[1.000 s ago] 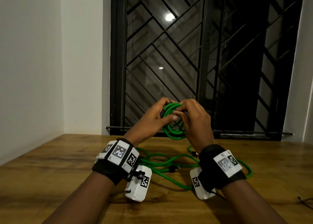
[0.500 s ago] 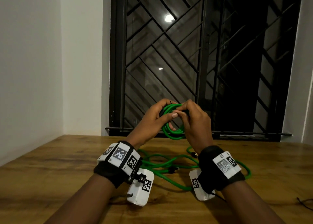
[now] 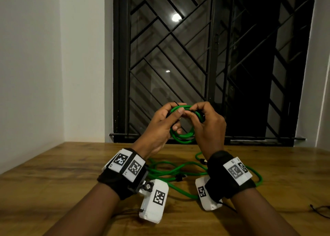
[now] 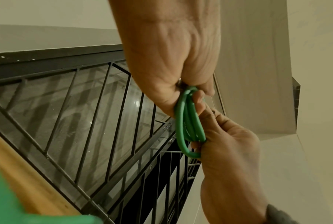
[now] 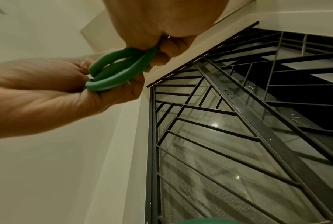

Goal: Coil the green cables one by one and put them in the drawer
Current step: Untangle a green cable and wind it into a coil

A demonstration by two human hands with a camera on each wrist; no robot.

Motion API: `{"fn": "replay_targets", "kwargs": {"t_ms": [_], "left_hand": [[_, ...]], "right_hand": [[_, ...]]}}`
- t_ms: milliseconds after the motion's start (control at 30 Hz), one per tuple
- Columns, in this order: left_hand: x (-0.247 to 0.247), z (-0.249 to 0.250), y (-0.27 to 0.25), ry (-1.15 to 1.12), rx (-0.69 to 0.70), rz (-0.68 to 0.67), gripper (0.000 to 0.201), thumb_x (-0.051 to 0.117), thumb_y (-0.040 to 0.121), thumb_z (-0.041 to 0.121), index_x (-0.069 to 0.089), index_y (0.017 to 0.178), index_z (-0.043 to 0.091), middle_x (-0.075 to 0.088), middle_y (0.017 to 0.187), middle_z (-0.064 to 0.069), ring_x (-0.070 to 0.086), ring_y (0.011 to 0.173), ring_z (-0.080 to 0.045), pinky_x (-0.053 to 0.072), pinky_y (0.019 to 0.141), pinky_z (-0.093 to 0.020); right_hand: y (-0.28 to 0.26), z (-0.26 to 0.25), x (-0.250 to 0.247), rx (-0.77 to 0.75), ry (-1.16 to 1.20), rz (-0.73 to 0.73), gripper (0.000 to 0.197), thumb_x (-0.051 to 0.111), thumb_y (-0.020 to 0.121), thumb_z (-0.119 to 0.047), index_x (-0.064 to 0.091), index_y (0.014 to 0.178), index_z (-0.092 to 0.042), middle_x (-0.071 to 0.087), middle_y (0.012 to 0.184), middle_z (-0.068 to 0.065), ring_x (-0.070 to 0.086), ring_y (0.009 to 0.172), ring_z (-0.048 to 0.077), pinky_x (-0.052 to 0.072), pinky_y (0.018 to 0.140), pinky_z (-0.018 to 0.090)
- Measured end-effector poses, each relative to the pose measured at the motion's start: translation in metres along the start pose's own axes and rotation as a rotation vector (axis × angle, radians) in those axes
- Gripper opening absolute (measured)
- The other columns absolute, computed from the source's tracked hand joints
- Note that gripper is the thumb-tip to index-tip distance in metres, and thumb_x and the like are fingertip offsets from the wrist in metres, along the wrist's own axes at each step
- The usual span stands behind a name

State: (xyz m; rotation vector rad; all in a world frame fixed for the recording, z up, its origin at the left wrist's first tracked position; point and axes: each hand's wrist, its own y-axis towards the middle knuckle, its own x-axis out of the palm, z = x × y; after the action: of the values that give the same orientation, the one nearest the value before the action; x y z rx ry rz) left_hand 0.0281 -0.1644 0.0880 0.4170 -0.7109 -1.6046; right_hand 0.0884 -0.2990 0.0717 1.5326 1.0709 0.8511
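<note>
A coiled green cable (image 3: pixel 184 137) is held up in front of the window, above the table. My left hand (image 3: pixel 166 117) grips its left side with thumb and fingers curled round the loops (image 4: pixel 188 121). My right hand (image 3: pixel 205 119) pinches the coil's top right (image 5: pixel 121 66). A thin black tie end (image 3: pixel 176 103) sticks up by my left fingers. More green cables (image 3: pixel 178 171) lie loose and tangled on the wooden table (image 3: pixel 53 173) under my wrists. No drawer is in view.
A dark barred window (image 3: pixel 210 57) stands just behind the hands. White walls close in the left side. A thin black wire (image 3: pixel 319 209) lies at the table's right edge.
The coil has tipped so that its ring opens more toward me. My hands have drawn slightly apart on it, the right one now at the top right. The cables on the table have not moved.
</note>
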Motion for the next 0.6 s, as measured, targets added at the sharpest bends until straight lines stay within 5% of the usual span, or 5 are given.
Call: {"fn": "replay_targets", "kwargs": {"t_ms": [200,600], "left_hand": [[0.001,-0.001,0.001,-0.068,-0.015,0.083,0.047,0.032,0.108,0.032,0.061,0.124,0.000,0.059,0.079,-0.003,0.038,0.048,-0.009,0.040,0.046,-0.022],[0.000,0.000,0.000,-0.099,-0.025,0.139,0.024,0.052,0.100,0.018,0.069,0.113,0.008,0.065,0.078,0.001,0.037,0.043,-0.007,0.036,0.041,-0.019]], "right_hand": [[-0.001,-0.003,0.003,0.030,0.091,0.008,0.017,0.078,0.087,-0.030,0.064,0.094,-0.021,0.069,0.088,-0.013,0.070,0.079,0.010,0.056,0.067,0.044],[-0.003,-0.016,0.001,0.022,0.062,0.008,0.019,0.076,0.088,-0.031,0.061,0.096,-0.021,0.068,0.090,-0.015,0.068,0.082,0.005,0.056,0.067,0.038]]}}
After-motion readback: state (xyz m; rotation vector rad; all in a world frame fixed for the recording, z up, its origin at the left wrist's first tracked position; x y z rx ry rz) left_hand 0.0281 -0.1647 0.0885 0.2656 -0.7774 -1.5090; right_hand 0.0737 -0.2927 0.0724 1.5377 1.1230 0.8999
